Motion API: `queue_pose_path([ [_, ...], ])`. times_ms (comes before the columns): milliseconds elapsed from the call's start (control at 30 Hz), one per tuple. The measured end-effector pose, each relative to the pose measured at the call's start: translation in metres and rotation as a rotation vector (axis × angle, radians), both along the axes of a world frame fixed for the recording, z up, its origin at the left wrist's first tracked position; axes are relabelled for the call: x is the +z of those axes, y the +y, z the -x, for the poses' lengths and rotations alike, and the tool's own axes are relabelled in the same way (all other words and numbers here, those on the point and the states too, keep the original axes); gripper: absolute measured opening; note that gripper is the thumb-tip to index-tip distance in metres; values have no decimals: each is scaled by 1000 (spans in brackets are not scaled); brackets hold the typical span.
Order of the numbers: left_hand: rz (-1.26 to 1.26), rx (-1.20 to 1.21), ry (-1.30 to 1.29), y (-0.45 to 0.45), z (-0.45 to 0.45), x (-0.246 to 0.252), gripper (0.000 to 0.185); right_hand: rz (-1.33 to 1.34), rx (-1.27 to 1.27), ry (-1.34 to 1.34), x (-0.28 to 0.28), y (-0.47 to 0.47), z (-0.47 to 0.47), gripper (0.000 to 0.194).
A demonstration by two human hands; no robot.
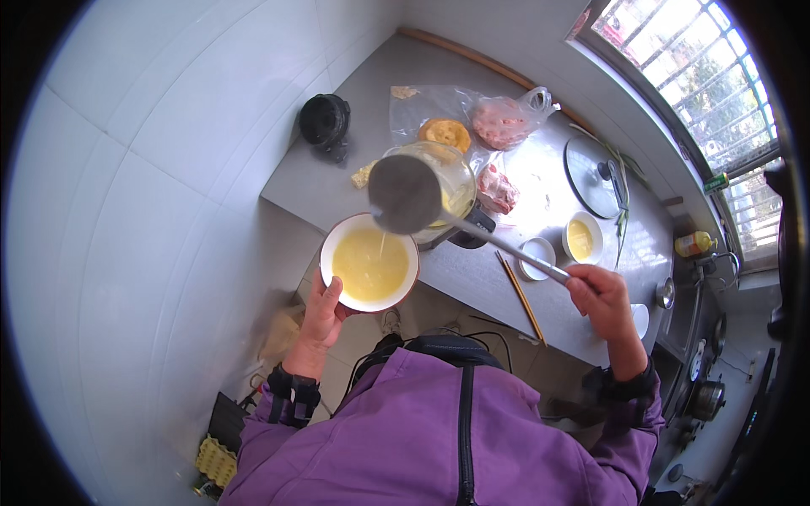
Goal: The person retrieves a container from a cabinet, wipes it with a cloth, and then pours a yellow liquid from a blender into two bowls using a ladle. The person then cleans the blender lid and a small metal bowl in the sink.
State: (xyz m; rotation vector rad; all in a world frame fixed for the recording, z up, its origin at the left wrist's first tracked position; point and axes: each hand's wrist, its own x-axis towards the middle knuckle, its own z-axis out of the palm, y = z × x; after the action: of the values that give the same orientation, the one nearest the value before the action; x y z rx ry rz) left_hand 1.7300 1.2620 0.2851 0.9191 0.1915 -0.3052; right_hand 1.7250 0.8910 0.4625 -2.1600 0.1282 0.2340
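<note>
My left hand [326, 313] holds a bowl [369, 262] of yellow liquid by its near left rim. My right hand [598, 294] grips the handle end of a metal ladle [405, 193]. The ladle's head is over the far right rim of the bowl, and a thin stream runs down into the yellow liquid. Behind the ladle, partly hidden by it, stands a clear blender jug [461, 174] with a black handle; some yellow matter shows inside.
Raw meat [498, 190], bagged minced meat [503, 121] and a round flatbread [445, 134] lie beyond the jug. Rightward are chopsticks [522, 300], a small white bowl [538, 258], a bowl of yellow liquid [581, 239] and a glass lid [585, 177]. A black appliance part [324, 120] stands back left.
</note>
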Motion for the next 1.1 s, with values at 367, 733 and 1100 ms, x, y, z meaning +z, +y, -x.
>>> queue_pose_path([
  [367,5,-53,41,-5,5,-13,56,528,330,-163,-8,42,-69,20],
  [733,36,-80,45,-16,4,-14,56,139,151,250,-17,26,-125,22],
  [1100,-6,-108,57,-19,5,-15,59,-285,-50,217,-38,-32,-66,21],
])
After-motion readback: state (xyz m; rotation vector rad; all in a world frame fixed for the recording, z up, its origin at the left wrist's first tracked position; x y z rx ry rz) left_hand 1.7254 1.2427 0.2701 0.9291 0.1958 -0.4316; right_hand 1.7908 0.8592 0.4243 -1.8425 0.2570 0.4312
